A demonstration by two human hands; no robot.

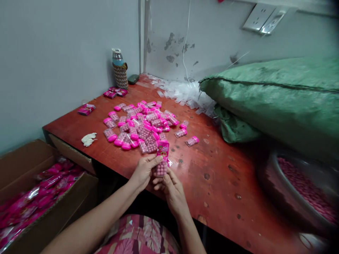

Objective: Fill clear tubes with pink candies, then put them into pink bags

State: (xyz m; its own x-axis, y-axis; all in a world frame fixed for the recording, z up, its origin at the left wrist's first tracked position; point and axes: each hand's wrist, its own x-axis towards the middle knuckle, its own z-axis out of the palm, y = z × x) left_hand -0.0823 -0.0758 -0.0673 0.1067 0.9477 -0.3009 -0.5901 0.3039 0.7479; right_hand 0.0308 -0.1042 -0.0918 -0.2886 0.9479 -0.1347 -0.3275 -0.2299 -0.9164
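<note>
Both hands meet at the front edge of the red table, gripping one small clear candy box filled with pink balls. A printed pink label or sleeve stands at its upper end. My left hand pinches the box from the left, thumb across its front. My right hand holds its lower end between thumb and fingers. Just beyond lies a heap of similar filled boxes with bright pink caps. One capped box rests apart to the right.
An open carton of pink packets stands at lower left. Packs of printed pink sleeves and a bottle in a knitted holder sit at back left. Empty clear cases, a green sack and a basin of pink balls occupy the right.
</note>
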